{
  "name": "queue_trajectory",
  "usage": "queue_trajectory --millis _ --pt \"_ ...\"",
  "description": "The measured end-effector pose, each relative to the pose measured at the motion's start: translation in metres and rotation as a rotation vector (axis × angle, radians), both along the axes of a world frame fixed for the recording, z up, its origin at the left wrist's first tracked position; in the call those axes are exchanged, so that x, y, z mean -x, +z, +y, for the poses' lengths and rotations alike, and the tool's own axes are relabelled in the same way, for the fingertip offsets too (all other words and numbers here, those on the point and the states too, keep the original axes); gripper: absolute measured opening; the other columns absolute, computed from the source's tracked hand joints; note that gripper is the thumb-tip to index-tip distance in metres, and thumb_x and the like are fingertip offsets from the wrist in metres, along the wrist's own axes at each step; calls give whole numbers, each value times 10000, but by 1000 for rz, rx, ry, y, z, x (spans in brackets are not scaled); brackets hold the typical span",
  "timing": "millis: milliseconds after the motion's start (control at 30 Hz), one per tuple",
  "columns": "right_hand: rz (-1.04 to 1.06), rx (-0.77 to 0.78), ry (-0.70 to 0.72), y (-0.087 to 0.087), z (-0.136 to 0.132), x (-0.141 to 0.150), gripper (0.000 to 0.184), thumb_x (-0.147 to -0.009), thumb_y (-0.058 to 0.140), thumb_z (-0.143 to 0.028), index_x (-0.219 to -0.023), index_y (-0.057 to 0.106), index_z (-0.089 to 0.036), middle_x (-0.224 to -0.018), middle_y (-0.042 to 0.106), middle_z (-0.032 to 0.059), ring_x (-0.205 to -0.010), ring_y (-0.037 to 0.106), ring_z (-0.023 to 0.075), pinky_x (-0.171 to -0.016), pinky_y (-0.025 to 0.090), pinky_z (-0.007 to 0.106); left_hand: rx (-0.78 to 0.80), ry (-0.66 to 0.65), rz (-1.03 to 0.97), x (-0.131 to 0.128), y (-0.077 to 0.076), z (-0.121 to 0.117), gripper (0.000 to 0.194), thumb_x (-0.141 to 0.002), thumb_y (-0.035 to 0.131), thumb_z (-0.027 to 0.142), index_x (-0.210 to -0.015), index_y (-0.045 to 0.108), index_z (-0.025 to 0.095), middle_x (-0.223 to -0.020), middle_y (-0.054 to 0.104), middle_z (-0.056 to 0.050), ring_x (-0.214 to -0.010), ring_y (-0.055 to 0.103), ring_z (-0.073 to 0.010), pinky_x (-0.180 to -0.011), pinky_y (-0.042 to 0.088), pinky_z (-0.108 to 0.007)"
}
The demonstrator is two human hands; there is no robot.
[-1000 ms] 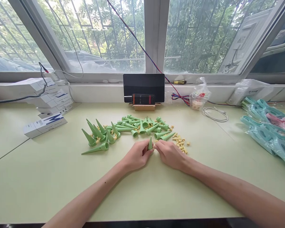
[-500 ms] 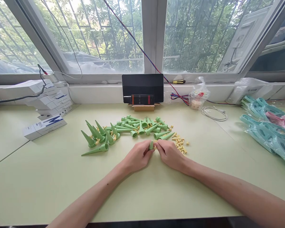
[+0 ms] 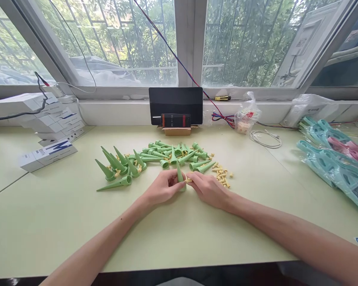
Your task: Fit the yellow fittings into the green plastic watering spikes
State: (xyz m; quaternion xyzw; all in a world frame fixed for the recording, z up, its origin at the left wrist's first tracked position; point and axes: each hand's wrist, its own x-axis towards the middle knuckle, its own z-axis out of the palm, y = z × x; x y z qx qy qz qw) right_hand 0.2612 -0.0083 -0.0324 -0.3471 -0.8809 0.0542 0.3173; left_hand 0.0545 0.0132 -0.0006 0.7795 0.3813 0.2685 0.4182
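My left hand (image 3: 165,186) is closed around a green plastic watering spike (image 3: 179,171), which stands with its point up and its wide cap low near the table. The fingers of my right hand (image 3: 210,188) pinch a small yellow plug (image 3: 189,180) at the spike's right side. Whether the plug's tip is inside the spike I cannot tell. Behind my hands lies a pile of green spikes (image 3: 158,153). To the left several spikes (image 3: 116,163) stand upright with yellow plugs at them, and one spike (image 3: 115,183) lies on its side. Loose yellow plugs (image 3: 222,174) lie beyond my right hand.
A phone (image 3: 176,120) leans against a dark tablet (image 3: 175,104) at the back. White boxes (image 3: 49,153) are stacked on the left. A coiled white cable (image 3: 265,140), a plastic bag (image 3: 247,115) and wrapped teal hangers (image 3: 334,159) occupy the right side.
The green spike, mostly hidden between my hands before, now shows upright in my left hand. My right hand has drawn slightly apart, and the yellow plug is visible in its fingers.
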Motion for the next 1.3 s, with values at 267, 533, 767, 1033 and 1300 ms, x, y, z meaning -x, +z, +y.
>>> queue_trajectory --millis 267,533,767,1033,1300 --pt "-79 24 24 0 3 -5 191 -1002 370 -126 -1074 542 -169 -895 609 72 -731 562 172 -624 396 254 -28 -26 24 0 -3 1 242 -870 610 379 -866 638 139 -622 389 35 -564 317 -89 -494 250 -220" --pt "-155 8 -8 -5 6 -4 177 -993 356 -116 -927 514 -162 -818 585 53 -646 483 155 -566 313 255 -75 -20 45 -2 0 -3 219 -885 588 365 -896 627 150 -638 441 30 -575 346 -98 -521 281 -234" --pt "-124 -1 -20 -2 6 -2 191 -1014 331 -160 -934 504 -164 -811 590 58 -645 496 152 -557 295 253 -222 -29 82 -3 -1 -3 161 -911 535 293 -958 615 162 -665 492 24 -591 401 -107 -557 340 -238" --pt "-89 38 -44 -4 6 0 218 -1023 313 -194 -927 505 -156 -797 596 62 -629 489 152 -553 286 259 -353 -7 81 -5 -6 -4 108 -922 510 216 -897 605 172 -766 608 -10 -600 450 -105 -574 388 -230" --pt "-57 82 -83 -2 4 1 266 -1031 314 -205 -860 514 -164 -729 567 31 -584 465 136 -555 285 256 -399 -11 97 -4 -5 -2 172 -923 489 162 -1010 633 198 -863 631 -32 -672 512 -124 -602 410 -235"
